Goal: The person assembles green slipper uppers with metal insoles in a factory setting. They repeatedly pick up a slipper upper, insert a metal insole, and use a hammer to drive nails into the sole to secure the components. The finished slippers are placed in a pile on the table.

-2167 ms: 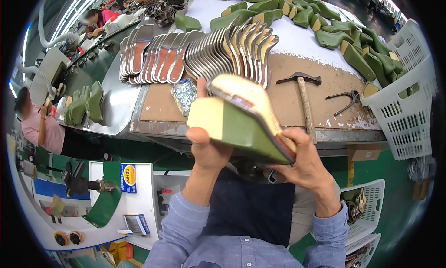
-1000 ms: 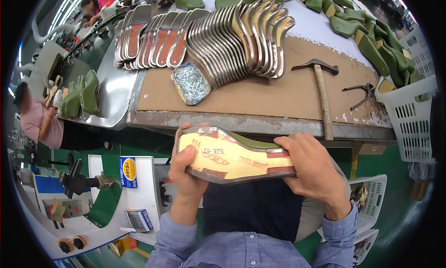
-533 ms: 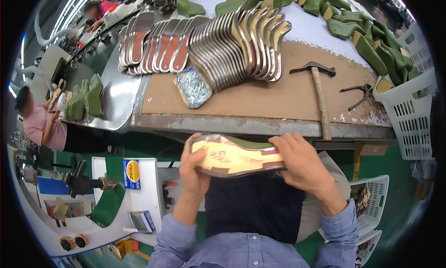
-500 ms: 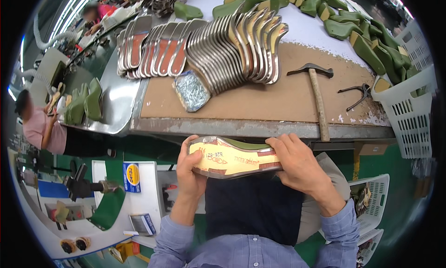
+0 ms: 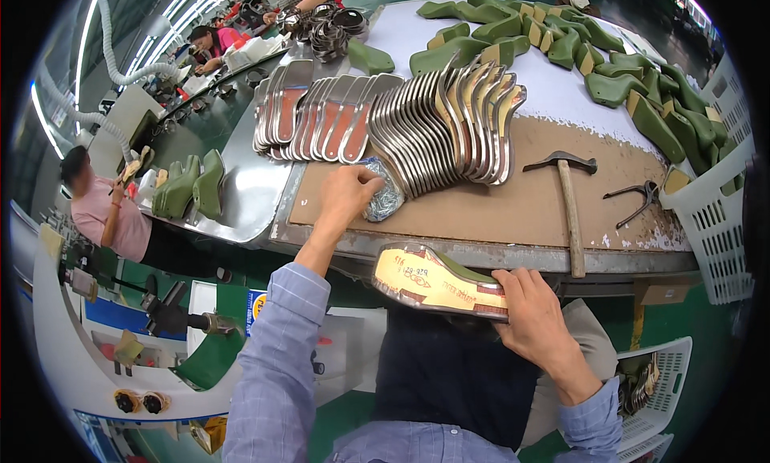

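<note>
At the table's near edge, the right hand clamps the upturned shoe last sole-up below the rim, while the left hand closes fingers into the crinkled tack packet beside the stacked metal plates.

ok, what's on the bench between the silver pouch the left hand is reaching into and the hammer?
Head view: only bare brown board. The stack of metal plates sits just behind that line, between pouch and hammer.
</note>
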{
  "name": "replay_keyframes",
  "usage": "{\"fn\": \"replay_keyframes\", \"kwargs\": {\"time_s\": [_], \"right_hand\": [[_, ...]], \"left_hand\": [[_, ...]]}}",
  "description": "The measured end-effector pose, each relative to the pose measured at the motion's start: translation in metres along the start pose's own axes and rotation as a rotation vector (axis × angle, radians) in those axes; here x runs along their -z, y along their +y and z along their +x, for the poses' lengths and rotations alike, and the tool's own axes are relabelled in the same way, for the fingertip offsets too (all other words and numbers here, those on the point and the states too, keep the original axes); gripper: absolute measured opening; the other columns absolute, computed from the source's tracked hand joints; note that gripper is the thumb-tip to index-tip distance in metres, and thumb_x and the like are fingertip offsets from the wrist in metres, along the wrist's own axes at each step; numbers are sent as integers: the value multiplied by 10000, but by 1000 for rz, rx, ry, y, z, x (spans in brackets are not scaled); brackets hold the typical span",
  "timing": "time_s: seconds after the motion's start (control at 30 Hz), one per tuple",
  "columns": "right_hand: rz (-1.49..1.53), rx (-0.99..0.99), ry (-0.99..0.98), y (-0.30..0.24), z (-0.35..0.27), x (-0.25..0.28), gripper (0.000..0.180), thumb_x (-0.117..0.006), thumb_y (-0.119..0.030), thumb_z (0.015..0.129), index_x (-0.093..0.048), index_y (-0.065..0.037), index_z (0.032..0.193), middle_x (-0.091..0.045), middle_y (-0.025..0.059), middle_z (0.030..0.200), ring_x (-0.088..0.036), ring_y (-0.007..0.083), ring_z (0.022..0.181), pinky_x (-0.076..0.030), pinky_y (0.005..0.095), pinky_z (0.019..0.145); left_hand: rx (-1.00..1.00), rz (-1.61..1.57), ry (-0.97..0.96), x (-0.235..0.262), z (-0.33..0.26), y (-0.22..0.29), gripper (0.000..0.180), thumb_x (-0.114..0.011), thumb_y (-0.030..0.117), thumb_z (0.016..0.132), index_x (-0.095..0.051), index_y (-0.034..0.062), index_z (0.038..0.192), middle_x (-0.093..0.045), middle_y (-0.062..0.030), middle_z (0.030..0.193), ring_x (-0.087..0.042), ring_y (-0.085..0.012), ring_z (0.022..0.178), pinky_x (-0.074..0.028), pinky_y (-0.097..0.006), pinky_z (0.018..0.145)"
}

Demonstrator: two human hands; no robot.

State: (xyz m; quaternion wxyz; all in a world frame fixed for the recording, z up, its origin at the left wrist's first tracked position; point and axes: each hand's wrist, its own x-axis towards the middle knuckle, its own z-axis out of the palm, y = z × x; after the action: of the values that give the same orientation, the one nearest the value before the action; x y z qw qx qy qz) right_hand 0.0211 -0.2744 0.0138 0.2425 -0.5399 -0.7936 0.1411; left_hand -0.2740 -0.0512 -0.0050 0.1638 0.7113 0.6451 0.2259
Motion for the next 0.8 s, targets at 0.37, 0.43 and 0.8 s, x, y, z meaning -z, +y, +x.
{"fn": "replay_keyframes", "kwargs": {"time_s": [0.37, 0.43, 0.8], "right_hand": [[-110, -269, 219, 43, 13, 32, 545, -667, -345, 940, -527, 7, 1331, -594, 230, 1178, -579, 416, 1082, -464, 504, 930], [-356, -365, 234, 70, 29, 29, 519, -663, -290, 934, -521, -5, 1344, -586, 214, 1176, -578, 404, 1067, -468, 517, 918], [224, -387, 440, 120, 1, 46, 512, -509, -61, 988, -415, -66, 1492, -606, 170, 973, -600, 213, 700, -499, 355, 640]], "left_hand": [[-162, -439, 63, 12, -18, 15, 139, -689, 114, 955, -616, -5, 964, -722, -62, 845, -684, -156, 811, -516, -302, 690], [-246, -557, -75, 23, -49, 65, 125, -669, 49, 957, -636, -22, 1053, -734, -60, 927, -683, -120, 907, -532, -268, 769], [-548, -444, -337, -15, -143, 164, 75, -724, 47, 880, -733, 45, 954, -743, -112, 1046, -688, -235, 967, -530, -353, 847]]}}
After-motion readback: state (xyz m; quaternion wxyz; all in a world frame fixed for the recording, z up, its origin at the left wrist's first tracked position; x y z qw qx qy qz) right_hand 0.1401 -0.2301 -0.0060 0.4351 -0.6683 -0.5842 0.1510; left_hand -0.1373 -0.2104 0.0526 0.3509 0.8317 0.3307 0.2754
